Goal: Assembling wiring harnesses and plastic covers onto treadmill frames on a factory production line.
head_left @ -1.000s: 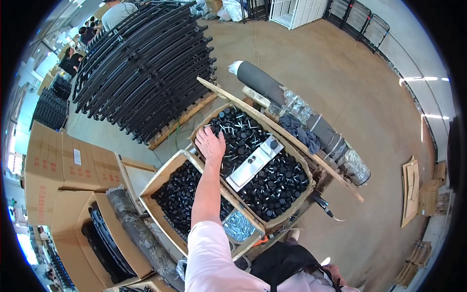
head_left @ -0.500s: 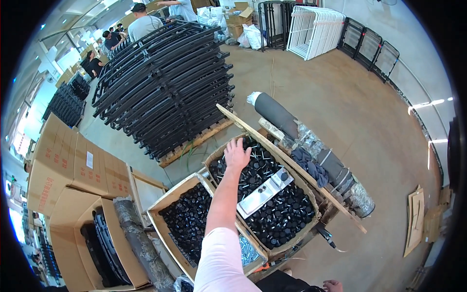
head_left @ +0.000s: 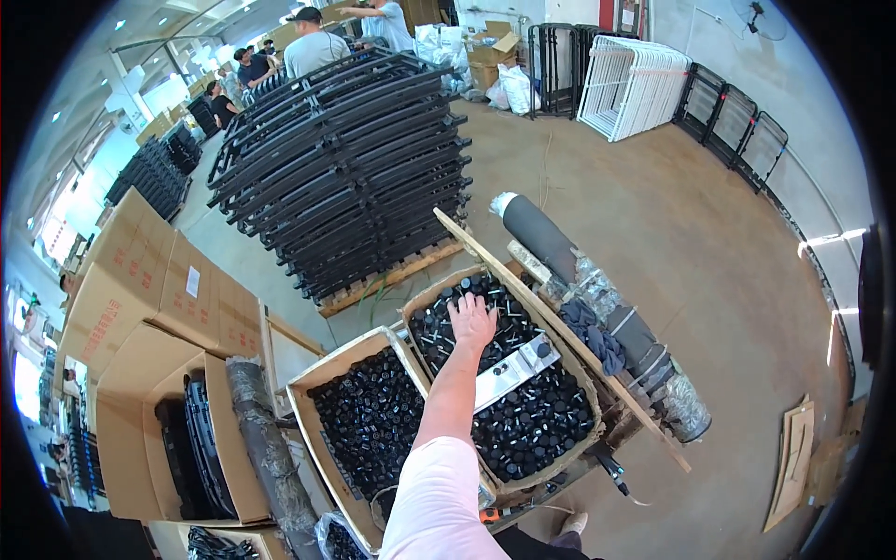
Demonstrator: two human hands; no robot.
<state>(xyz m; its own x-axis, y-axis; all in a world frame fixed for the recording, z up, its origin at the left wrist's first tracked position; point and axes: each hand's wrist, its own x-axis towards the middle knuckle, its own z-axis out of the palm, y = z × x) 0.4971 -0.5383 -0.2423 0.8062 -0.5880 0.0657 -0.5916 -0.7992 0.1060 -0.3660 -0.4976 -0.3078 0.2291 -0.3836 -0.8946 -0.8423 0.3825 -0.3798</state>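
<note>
My left hand [head_left: 474, 323] reaches palm down into the far part of a cardboard box [head_left: 597, 431] of black round-headed bolts [head_left: 532, 420]. Its fingers are spread and touch the bolts, and nothing shows gripped in them. A pale metal plate [head_left: 509, 375] with a few small parts on it lies across the bolts, close to my wrist. To the left stands a second box [head_left: 301, 411] full of small black caps or knobs [head_left: 369, 411]. My sleeve covers part of both boxes. My right hand is out of the picture.
A wooden strip [head_left: 560, 338] and a wrapped grey roll [head_left: 537, 233] lie along the right side. Tall stacked black frames [head_left: 345, 168] stand ahead on a pallet. Large cartons [head_left: 131, 280] and another wrapped roll [head_left: 271, 457] are at left. People [head_left: 315, 51] work beyond the frames.
The view has shifted, so the scene sits lower and to the right. My left hand has moved a little nearer over the bolts. My right hand, at the lower edge before, has left the picture.
</note>
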